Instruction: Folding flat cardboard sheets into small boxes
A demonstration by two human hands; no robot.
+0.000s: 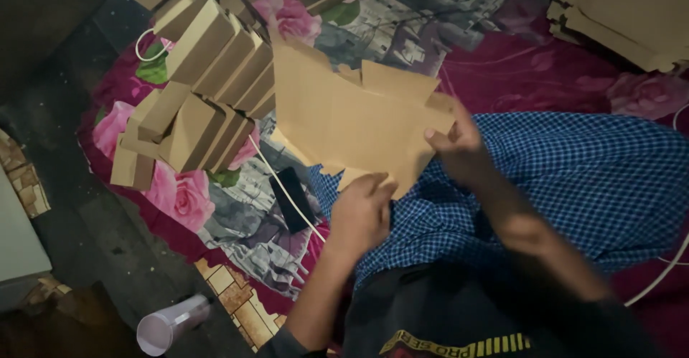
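I hold a flat, unfolded brown cardboard box blank (352, 125) over my lap, which is covered by blue checked cloth (574, 179). My left hand (361, 211) grips the blank's lower edge from below. At its right edge my right hand (459, 150) pinches it, thumb on top. The blank's flaps stick up at the top.
Several folded brown boxes (208, 78) are stacked in rows at the upper left on a floral blanket (179, 196). A pile of flat cardboard (631, 13) lies at the upper right. A black phone (291, 199) with a white cable lies by my knee. A clear plastic cup (169, 323) lies on the floor.
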